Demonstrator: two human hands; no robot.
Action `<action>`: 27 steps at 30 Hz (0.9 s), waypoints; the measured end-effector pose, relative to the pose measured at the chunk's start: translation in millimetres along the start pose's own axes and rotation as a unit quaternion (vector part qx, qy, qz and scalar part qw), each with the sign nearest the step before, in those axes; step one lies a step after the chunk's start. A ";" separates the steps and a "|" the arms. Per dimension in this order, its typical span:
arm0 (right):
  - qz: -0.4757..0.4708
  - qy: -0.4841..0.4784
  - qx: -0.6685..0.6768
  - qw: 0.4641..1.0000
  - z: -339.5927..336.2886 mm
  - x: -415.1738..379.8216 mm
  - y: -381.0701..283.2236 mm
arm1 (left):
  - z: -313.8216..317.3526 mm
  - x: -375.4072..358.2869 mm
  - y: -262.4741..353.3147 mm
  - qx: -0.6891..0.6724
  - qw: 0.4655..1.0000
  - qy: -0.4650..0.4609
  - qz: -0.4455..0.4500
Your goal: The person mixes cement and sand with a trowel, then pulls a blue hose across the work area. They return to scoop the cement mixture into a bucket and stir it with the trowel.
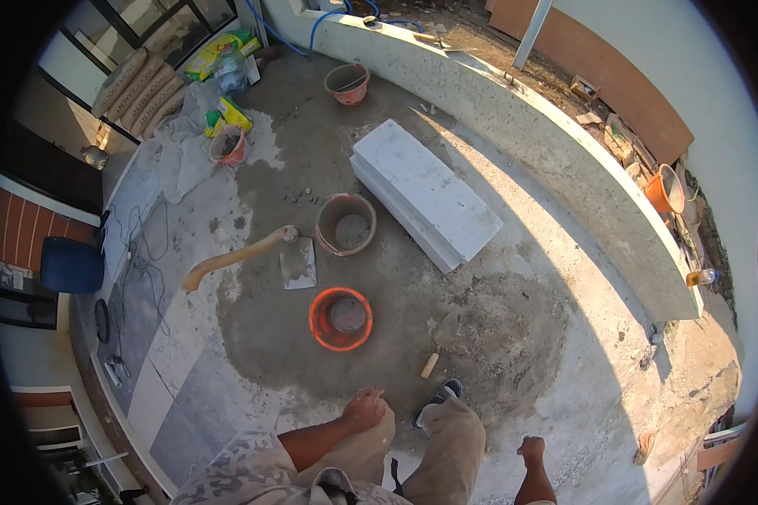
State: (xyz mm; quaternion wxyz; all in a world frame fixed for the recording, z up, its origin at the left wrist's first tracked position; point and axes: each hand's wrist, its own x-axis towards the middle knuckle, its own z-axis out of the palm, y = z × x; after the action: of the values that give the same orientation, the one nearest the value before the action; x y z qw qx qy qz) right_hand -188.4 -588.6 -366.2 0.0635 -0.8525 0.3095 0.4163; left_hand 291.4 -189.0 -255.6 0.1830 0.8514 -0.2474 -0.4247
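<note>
My left hand [364, 410] rests near my knee, fingers loosely curled, and what it may hold cannot be made out. Off to the right, my right hand [531, 449] hangs over the pale floor, its fingers curled in. A small wooden block [429, 365] lies on the floor beside my shoe. Ahead of my left hand stands an orange bucket [315, 318] with grey material inside. Beyond it is a dark-rimmed bucket [321, 225], also with grey material. A flat trowel-like board [298, 264] and a long-handled hoe [237, 258] lie beside the buckets.
A stack of white blocks [429, 187] lies ahead. Further off are another bucket [348, 94], a small red bucket [237, 155] and cement bags [139, 93]. A low curved wall [556, 143] runs along the right. Cables and a blue container [72, 265] are at left.
</note>
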 end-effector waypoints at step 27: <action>-0.161 0.074 0.591 0.787 -592.7 -120.0 -711.5 | -626.0 -228.9 -374.5 -0.213 0.902 0.325 -0.187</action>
State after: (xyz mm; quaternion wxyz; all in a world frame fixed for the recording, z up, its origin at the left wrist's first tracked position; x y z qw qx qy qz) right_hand 566.8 -179.1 -0.3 0.5983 -0.7138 0.3571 0.0709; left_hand 782.1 310.1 52.1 0.3472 0.9137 0.0862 -0.1929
